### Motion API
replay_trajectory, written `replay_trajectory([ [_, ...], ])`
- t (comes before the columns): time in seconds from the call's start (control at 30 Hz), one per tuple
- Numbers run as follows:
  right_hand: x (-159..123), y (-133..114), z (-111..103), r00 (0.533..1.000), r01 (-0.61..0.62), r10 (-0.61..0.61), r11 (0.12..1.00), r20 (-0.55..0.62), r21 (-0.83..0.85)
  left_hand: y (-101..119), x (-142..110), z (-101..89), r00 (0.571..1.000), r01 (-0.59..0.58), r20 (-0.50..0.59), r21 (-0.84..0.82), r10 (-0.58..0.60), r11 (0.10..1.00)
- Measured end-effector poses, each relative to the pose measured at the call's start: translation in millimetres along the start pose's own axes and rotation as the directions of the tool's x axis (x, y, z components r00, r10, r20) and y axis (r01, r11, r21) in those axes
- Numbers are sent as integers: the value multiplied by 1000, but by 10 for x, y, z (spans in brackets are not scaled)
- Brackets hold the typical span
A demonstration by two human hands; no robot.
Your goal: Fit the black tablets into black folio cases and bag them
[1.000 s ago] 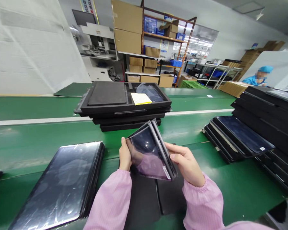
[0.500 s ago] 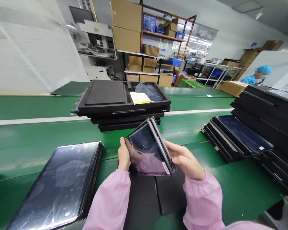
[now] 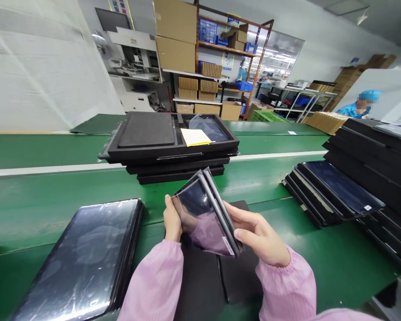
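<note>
Between my hands, tilted above the bench, is a small stack of glossy dark screen panels [image 3: 200, 218] in clear film, with a white label near the lower right corner. My left hand [image 3: 172, 219] grips the left edge, its thumb on the front. On the other side my right hand [image 3: 259, 232] holds the right edge, thumb near the label corner and fingers behind. Black foam pads [image 3: 200, 281] lie flat beneath. Left of them rests a pile of larger glossy screens [image 3: 83, 254]. Straight ahead stands a stack of black foam trays [image 3: 147, 129] with a yellow-edged paper sheet [image 3: 196, 137] on top.
To the right are a pile of dark panels [image 3: 344, 185] and a tall stack of black trays [image 3: 370, 147]. A green bench [image 3: 263, 174] runs across, with a white strip along it. Beyond are shelves with cartons [image 3: 177, 53] and a person in a blue cap [image 3: 369, 96].
The held panels have come slightly lower and to the left, with both hands still on them. My right hand has shifted down a little, showing more of the black foam behind.
</note>
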State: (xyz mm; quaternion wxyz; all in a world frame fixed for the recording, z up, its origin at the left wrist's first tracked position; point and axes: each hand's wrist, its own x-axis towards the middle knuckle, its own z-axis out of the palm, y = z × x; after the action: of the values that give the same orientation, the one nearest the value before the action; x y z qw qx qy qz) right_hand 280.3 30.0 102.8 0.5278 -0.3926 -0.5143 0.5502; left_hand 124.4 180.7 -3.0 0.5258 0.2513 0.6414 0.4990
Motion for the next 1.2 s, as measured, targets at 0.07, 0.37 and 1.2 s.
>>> replay_trajectory([
  [0.07, 3, 6, 32, 1000, 15, -15, 1000, -13, 2, 4, -15, -13, 1000, -7, -17, -2, 7, 1000],
  [0.37, 34, 90, 39, 998, 41, -34, 992, -61, 119, 76, -63, -5, 999, 29, -18, -64, -31, 998],
  [1.2, 46, 22, -62, 999, 2, -3, 999, 37, 37, -10, 57, 33, 999, 42, -7, -8, -42, 999],
])
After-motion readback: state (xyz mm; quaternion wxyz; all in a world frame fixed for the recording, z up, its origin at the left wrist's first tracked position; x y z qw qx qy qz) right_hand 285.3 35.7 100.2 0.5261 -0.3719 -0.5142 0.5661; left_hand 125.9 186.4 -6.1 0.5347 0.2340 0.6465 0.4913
